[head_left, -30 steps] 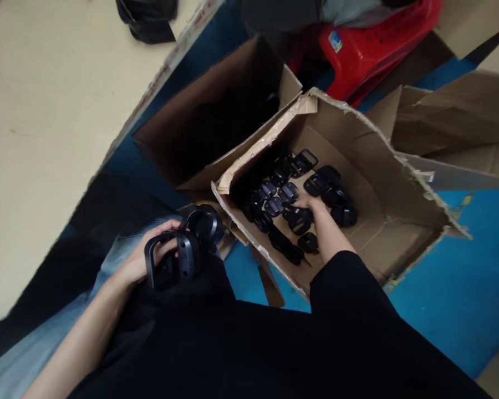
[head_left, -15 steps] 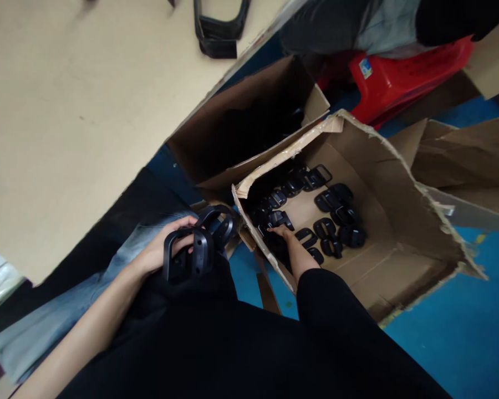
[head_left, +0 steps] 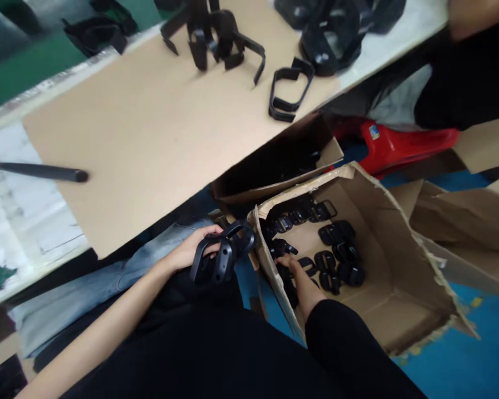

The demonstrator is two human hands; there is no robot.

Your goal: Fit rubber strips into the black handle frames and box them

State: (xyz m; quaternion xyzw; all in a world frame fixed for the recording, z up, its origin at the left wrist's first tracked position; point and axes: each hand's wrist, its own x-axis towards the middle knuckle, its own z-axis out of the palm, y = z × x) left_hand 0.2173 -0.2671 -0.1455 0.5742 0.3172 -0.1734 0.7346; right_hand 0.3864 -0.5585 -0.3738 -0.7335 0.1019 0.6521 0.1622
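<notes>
My left hand is closed around a few black plastic frames, rounded loops with small holes in their sides, held together over my lap. My right hand reaches into an open cardboard box, near its left wall. Its fingers are bent onto a dark plastic part, which is mostly hidden by the hand and shadow. Several similar black frames stand in rows on the box's bottom.
A table with a cardboard sheet lies ahead, bearing a black-handled tool, black bracket-like parts and a black loop. A second box adjoins the first. Beyond are a red stool and another person's dark sleeve.
The view has tilted up, showing more of the table. My left hand still holds the frames; my right hand stays low in the box, near the left wall.
</notes>
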